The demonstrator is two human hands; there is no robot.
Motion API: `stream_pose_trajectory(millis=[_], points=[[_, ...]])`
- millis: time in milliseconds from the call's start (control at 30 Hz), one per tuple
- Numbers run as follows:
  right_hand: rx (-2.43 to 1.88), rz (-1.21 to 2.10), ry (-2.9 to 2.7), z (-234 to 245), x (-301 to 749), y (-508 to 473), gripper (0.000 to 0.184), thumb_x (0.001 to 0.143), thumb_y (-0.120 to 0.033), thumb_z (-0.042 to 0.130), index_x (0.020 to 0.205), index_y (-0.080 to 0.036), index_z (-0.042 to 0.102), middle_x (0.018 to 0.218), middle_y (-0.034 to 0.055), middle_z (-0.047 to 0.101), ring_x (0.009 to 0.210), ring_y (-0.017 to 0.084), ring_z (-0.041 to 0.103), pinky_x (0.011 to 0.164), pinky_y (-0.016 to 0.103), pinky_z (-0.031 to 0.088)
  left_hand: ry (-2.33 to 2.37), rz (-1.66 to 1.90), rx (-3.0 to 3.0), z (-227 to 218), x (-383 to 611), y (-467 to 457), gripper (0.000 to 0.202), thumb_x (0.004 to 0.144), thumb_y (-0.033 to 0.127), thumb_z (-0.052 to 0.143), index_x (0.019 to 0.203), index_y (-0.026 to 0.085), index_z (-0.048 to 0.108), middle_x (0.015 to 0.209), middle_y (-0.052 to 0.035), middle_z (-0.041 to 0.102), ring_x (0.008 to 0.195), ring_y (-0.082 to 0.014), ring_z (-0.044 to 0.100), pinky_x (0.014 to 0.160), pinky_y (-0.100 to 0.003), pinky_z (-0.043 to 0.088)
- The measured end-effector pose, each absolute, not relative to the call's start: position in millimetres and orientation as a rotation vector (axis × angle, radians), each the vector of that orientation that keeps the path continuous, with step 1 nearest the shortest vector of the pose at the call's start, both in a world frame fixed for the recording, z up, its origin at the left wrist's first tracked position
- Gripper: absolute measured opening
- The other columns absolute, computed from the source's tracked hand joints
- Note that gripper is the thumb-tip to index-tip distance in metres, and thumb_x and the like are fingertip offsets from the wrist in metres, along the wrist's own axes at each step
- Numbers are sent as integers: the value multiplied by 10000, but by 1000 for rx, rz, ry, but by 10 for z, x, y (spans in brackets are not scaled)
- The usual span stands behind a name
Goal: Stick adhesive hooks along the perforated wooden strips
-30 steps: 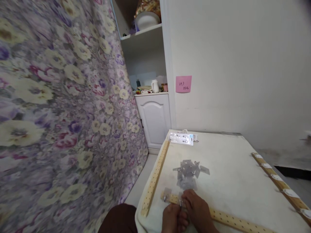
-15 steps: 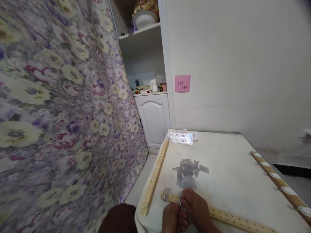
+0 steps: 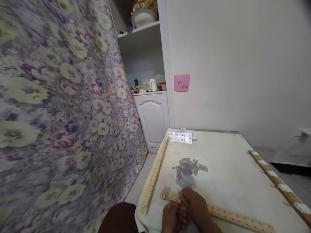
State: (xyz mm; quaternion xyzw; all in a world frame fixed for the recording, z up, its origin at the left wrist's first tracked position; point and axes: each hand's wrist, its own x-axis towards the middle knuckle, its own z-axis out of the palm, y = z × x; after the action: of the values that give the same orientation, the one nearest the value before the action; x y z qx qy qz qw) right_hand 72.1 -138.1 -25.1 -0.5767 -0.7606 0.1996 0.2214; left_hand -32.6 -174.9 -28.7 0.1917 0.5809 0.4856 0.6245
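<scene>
My left hand point(image 3: 170, 217) is closed, its thumb and finger pinched at a small metal hook point(image 3: 179, 201). From the other side my right hand point(image 3: 193, 201) bends its closed fingers over the same spot, covering most of the hook. Under both hands runs a pale wooden strip with rows of holes point(image 3: 239, 219). Near the strip's left end sits a clear square hook point(image 3: 165, 194) with a metal prong. Beyond the hands lies a loose pile of clear square hooks point(image 3: 188, 170).
Along the table's left edge lies another holed wooden strip point(image 3: 154, 178). A brown strip with white round pieces point(image 3: 272, 173) runs along the right edge. A clear hook package point(image 3: 180, 137) lies at the back of the white-covered table point(image 3: 224, 168). A floral curtain point(image 3: 73, 129) hangs left.
The view has shifted slightly. Both hands stay at the same place on the wooden strip, with hardly any visible movement.
</scene>
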Motion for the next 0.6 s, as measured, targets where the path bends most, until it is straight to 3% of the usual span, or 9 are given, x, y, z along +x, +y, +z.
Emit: stream_pose_trajectory(millis=[100,300,600], points=[[-1546,558,-2081,-287,730,-1399,170,822,-237,439,776,-247,602,823,-21,650,775,134,607,652,213,370,1326,1131,479,-319,-346,-1769,323,581,489,582,626,201,444,404,7,591,284,-92,480,323,-182,241],[-1388,607,-1918,-303,742,-1426,202,798,-203,470,895,-256,639,1060,0,645,920,142,606,800,224,410,1301,1119,499,-363,-419,-1812,237,634,408,573,657,191,480,424,4,607,301,-101,493,326,-183,259],[-1345,599,-1663,-226,941,-1438,182,761,-119,469,779,-205,628,767,0,659,758,131,601,711,211,414,1313,1021,605,-313,-473,-1774,298,612,415,625,716,181,472,454,25,619,318,-82,494,325,-161,278]])
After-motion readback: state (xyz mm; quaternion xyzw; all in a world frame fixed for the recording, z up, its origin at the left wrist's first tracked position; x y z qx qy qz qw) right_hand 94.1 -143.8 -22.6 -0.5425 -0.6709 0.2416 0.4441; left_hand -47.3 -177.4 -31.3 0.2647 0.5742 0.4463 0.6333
